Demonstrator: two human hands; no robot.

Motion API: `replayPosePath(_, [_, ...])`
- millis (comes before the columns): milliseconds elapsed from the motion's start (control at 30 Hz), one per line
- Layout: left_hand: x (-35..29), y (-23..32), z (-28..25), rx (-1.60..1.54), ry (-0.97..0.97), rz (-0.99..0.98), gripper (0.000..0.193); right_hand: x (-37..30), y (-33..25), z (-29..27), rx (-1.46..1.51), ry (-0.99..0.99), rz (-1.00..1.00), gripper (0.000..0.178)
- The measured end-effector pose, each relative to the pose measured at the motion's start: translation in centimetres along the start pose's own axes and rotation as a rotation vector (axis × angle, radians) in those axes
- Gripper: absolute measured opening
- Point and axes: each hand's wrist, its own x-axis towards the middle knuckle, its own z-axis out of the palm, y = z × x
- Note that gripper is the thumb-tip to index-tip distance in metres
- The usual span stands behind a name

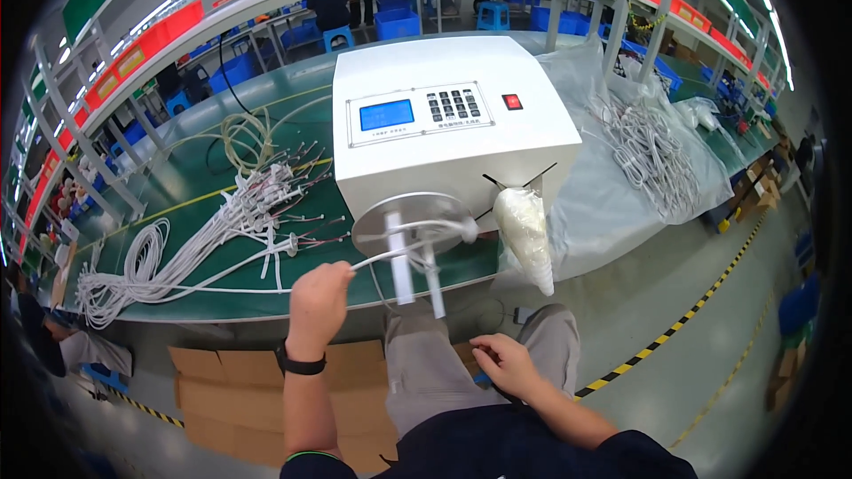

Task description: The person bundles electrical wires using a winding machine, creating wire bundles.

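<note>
My left hand [318, 302] is closed round a white cable [382, 258] in front of the bench edge. To the left the cable trails back toward a heap of white cables with bared wire ends [253, 200]. On its other side it runs to the winding head, a round metal plate [368, 235] with upright white prongs [400, 266], smeared by motion. This head sits on the front of a white winding machine [444, 153] with a blue screen and keypad. My right hand [506, 364] rests over my lap, its fingers loosely bent and apart, holding nothing.
A cone-shaped bundle in clear film [525, 235] hangs at the machine's front right. Coiled cables [652, 155] lie on plastic sheeting [595, 222] to the right. Flattened cardboard [235, 399] covers floor below. A metal shelf frame [621, 18] stands behind.
</note>
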Motion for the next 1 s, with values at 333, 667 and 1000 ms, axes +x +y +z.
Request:
replayPosePath(333, [-2.1,-0.2,-0.2,-0.05,0.029,-0.099,0.006,-0.2,0.5,0.5,-0.025,-0.09,0.019,0.018])
replayPosePath(667, [-1.4,0.1,-0.6,-0.039,-0.002,-0.162,0.004,0.2,1.3,1.3,-0.053,-0.123,-0.029,0.019])
replayPosePath(1000, [-2.7,-0.1,-0.2,-0.105,0.001,-0.186,0.006,-0.1,1.7,1.3,-0.033,-0.113,-0.037,0.018])
